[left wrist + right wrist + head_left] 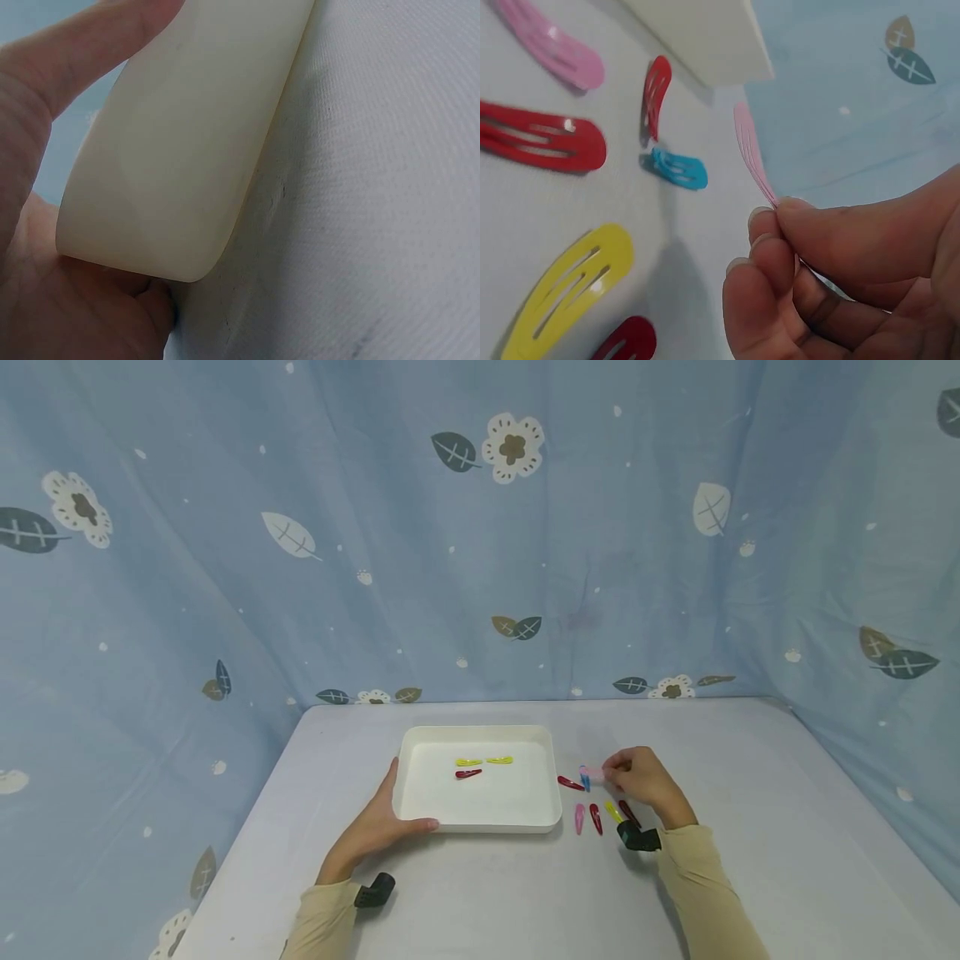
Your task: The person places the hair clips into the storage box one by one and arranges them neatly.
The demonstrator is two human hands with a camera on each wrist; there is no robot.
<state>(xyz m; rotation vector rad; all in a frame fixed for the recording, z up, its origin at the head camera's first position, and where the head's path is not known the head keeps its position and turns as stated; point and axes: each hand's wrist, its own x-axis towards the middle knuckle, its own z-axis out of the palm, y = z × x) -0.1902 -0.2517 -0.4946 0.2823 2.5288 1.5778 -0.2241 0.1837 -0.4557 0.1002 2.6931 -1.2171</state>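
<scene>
Wide head view from above, with two close wrist views.
The head camera looks forward and down from well back, over the worktop (480, 902) to the patterned curtain (375, 610). The left wrist camera, tilted, looks closely along the left hand (386, 818) at the white tray's (495, 806) outer wall. The right wrist camera, also tilted and near, faces the right hand's (641, 777) fingertips, sharing the hair clips (544, 139) and tray with the head view.

clips (468, 773) in tray (495, 802); others (596, 818) right
</scene>
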